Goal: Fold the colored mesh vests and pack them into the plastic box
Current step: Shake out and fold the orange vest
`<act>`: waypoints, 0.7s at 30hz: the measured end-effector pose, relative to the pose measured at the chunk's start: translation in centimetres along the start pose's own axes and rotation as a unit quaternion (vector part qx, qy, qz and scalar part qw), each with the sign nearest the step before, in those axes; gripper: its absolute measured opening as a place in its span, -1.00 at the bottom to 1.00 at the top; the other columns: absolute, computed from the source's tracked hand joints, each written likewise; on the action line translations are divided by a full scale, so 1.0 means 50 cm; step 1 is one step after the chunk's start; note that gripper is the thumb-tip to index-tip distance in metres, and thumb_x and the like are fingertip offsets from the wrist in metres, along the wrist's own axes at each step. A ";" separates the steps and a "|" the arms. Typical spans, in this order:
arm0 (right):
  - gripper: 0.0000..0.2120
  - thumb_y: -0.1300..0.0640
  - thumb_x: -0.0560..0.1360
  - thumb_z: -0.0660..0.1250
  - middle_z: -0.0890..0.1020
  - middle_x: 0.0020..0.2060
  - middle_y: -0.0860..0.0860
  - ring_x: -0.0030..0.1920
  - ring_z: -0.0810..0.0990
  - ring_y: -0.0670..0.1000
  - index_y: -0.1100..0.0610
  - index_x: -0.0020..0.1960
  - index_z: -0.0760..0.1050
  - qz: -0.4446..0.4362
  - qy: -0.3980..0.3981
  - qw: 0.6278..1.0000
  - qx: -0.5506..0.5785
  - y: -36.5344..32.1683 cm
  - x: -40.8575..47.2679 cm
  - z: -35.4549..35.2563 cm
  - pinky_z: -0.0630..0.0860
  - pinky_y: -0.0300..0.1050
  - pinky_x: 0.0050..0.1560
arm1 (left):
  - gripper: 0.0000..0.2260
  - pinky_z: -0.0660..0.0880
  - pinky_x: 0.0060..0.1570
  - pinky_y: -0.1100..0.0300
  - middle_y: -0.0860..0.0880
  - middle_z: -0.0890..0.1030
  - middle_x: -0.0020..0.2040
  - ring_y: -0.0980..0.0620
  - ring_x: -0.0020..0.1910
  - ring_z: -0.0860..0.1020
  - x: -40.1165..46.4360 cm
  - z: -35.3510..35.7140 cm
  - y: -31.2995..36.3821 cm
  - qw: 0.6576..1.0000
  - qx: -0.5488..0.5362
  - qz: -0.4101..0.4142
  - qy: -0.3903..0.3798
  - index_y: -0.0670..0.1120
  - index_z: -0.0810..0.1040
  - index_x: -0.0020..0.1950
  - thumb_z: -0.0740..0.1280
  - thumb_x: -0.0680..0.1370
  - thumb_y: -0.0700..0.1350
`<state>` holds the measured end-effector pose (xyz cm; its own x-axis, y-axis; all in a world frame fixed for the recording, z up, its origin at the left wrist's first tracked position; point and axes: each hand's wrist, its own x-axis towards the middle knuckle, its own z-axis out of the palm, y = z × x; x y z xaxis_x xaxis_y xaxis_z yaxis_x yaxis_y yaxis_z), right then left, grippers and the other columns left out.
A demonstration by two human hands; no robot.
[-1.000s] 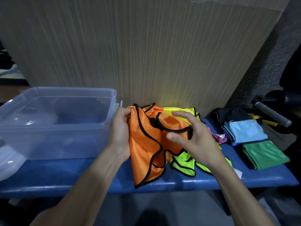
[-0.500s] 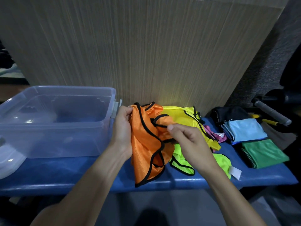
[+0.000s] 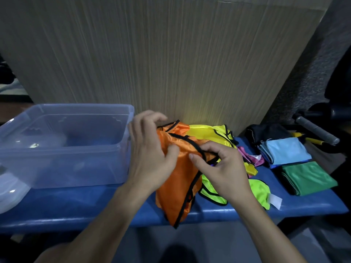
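Plainly, the orange vest (image 3: 176,179) was held between both hands above the blue bench (image 3: 95,211), its long axis running from the top, near the wooden panel (image 3: 171,63), down to its tail hanging past the front edge. The left hand (image 3: 150,154) was curled on the vest's upper left edge, thumb pressed into the cloth; the right hand (image 3: 222,168) pinched the black binding on the vest's right side. The plastic box (image 3: 62,162) stood just left of the left hand, open, with no vests seen inside, so that hand lay nearer for packing. The fabric was thin, glossy mesh, limp and creased, edged in black. Yellow (image 3: 212,133) and lime vests (image 3: 260,192) lay crumpled beneath, to the right; beyond them folded cloths (image 3: 307,177) were stacked.
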<state>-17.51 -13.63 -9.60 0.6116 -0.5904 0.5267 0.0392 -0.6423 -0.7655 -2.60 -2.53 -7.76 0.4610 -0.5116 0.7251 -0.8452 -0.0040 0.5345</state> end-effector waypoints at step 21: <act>-0.78 0.31 0.48 0.50 0.73 -0.07 -0.01 -0.16 0.66 -0.10 0.09 0.07 0.66 0.057 0.031 0.989 0.131 -0.006 0.005 -0.051 0.55 -0.25 -0.17 | -0.78 0.50 -0.08 0.08 0.19 0.49 -0.07 0.13 0.01 0.43 -0.009 0.002 -0.015 0.972 0.030 0.133 -0.193 0.05 0.69 0.04 0.32 0.60 0.12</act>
<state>-19.36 -14.83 -8.29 0.5745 -0.6852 0.4477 0.1820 -0.4263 -0.8861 -2.23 -2.41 -8.53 0.0983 -0.7849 0.6118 -0.9399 0.1288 0.3162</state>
